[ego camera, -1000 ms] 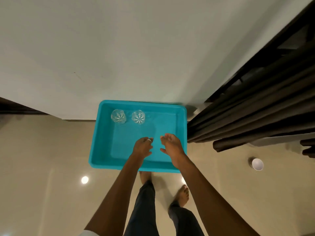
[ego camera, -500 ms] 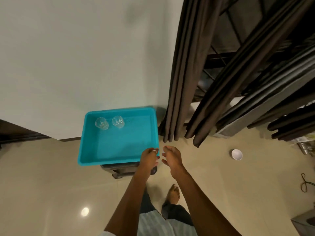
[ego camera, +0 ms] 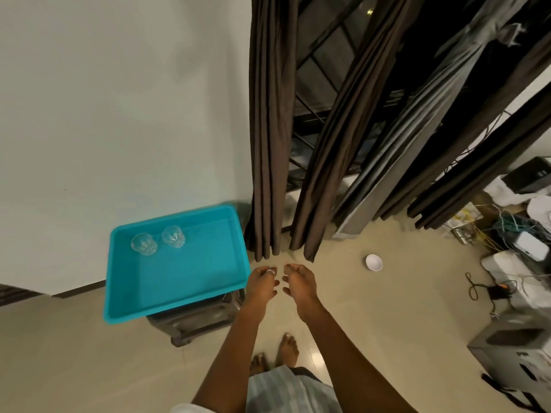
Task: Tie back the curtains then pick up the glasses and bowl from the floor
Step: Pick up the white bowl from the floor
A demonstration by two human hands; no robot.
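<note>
Two clear cut glasses (ego camera: 144,243) (ego camera: 174,236) stand side by side at the far left of a turquoise tray (ego camera: 179,296), which sits on a dark stool. A small white bowl (ego camera: 374,262) lies on the floor to the right. Dark brown curtains (ego camera: 268,144) hang in gathered folds ahead, down to the floor. My left hand (ego camera: 262,283) hovers by the tray's right rim and my right hand (ego camera: 298,281) is just beside it; both have loosely curled fingers and hold nothing.
The tray rests on a dark stool (ego camera: 196,318) against a white wall (ego camera: 119,99). Tangled cables and white boxes (ego camera: 512,242) crowd the right side, with a grey box (ego camera: 515,356) lower right. Beige tiled floor lies between me and the bowl.
The view has lifted and swung right, off the tray toward the curtains and bowl. Both hands have drawn back from over the tray to beside its right rim.
</note>
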